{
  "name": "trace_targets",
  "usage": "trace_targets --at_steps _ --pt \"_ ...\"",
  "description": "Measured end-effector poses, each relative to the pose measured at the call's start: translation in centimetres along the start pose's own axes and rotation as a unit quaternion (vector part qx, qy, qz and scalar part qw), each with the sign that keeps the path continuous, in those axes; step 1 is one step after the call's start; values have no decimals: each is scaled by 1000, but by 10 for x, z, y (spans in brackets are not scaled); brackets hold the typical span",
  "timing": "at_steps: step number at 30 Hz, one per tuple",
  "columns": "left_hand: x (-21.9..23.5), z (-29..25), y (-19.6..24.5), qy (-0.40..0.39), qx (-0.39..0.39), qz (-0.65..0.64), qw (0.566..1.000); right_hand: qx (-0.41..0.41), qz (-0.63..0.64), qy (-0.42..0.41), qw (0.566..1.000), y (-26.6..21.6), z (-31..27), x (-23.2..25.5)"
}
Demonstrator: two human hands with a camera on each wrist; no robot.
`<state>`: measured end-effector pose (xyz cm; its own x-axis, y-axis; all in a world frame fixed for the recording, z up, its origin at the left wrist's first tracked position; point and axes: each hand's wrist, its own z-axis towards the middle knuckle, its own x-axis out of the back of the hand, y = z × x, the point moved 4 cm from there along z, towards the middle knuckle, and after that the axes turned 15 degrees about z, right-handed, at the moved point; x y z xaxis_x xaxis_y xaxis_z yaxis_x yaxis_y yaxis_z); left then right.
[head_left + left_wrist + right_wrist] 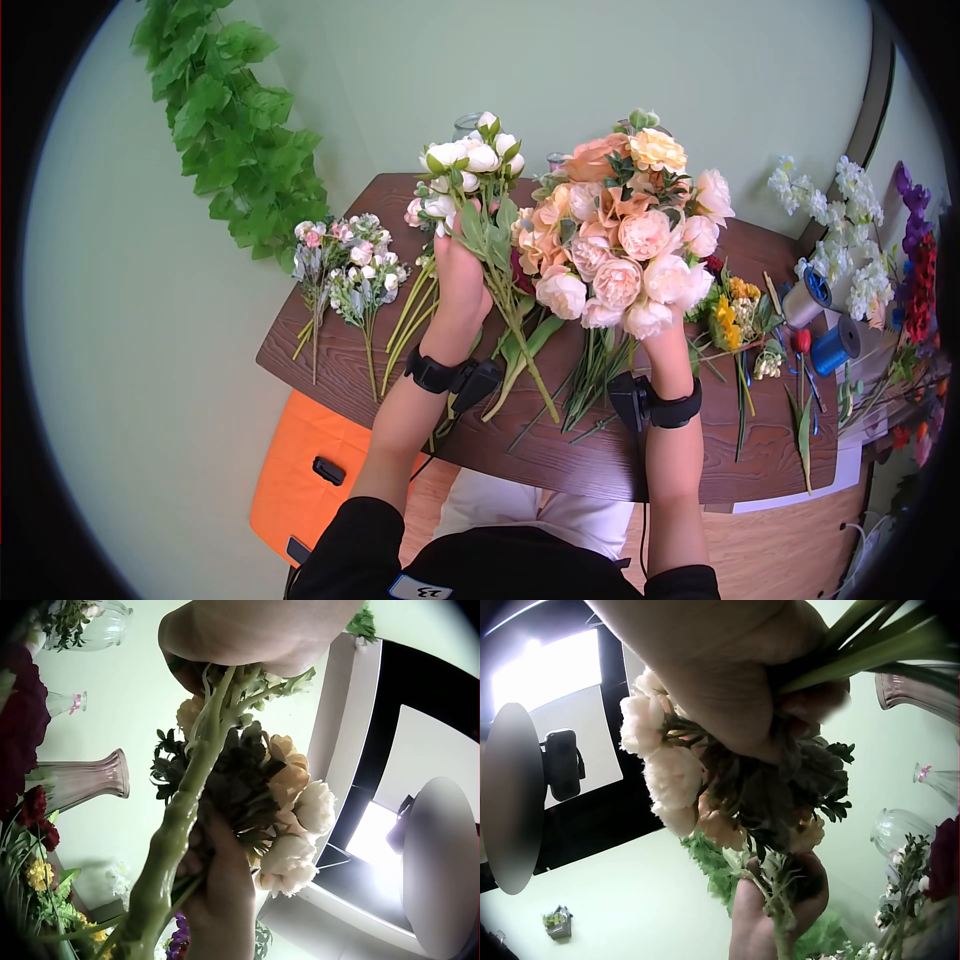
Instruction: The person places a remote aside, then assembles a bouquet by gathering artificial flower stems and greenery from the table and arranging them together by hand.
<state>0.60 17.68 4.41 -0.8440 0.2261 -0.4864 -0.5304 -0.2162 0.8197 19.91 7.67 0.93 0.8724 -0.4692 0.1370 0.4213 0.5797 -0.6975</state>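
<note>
My left hand [462, 285] holds a stem of white flowers [480, 158] with green leaves, upright above the table. Its thick green stem [180, 817] runs down below the palm in the left wrist view. To the right, my right hand [668, 355] grips a full bouquet of peach and cream flowers [640, 235] by the stems, just under the blooms. In the right wrist view those long green stems [870, 652] stick out past the fist. The bouquet's heads hide most of the right fingers in the head view. The two bunches stand side by side, their edges almost meeting.
On the dark wooden table [600, 465] lie small pink-and-white sprays [365, 275] at left and yellow flowers [735, 320] at right. Ribbon spools [835, 346] stand near the right edge. Glass vases [82, 780] stand at the back. An orange seat [300, 470] is at lower left.
</note>
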Motion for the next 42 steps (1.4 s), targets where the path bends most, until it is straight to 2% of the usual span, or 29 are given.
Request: trace_targets --at_steps 4,6,10,12,16,18,22,25,27,31,33,37,39,42 --pt "3 3 -5 -7 0 -3 1000 -20 -40 -30 999 -8 0 1" --pt "5 4 -6 -10 -2 0 1000 -52 3 -31 998 -18 1 0" --pt "1 2 -5 -8 0 -5 1000 -56 6 -29 998 -20 2 0" --pt "-1 0 -2 10 3 -3 1000 -11 16 -24 1000 -19 2 0" --pt "1 2 -7 11 8 -1 1000 -17 11 -14 1000 -16 4 0" --pt "3 3 -10 -2 8 3 1000 20 -31 -17 999 -18 4 -1" --pt "2 3 -10 -3 7 3 1000 -1 16 -6 1000 -22 4 0" --pt "2 3 -10 6 4 12 1000 -3 -1 -5 1000 -19 4 1" --pt "0 2 -10 -8 6 16 1000 46 -74 -34 996 -20 3 1" --pt "5 5 -19 -25 5 12 1000 31 -32 -8 999 -27 5 -1" --pt "6 6 -24 -13 16 29 999 -26 10 -1 1000 -29 5 0" --pt "3 6 -27 9 14 53 998 -32 0 -7 999 -26 7 0" --pt "4 9 -33 1 23 45 999 74 -62 -18 995 -31 6 -1" --pt "4 9 -35 -4 29 43 999 80 -90 -5 993 -33 7 -2"
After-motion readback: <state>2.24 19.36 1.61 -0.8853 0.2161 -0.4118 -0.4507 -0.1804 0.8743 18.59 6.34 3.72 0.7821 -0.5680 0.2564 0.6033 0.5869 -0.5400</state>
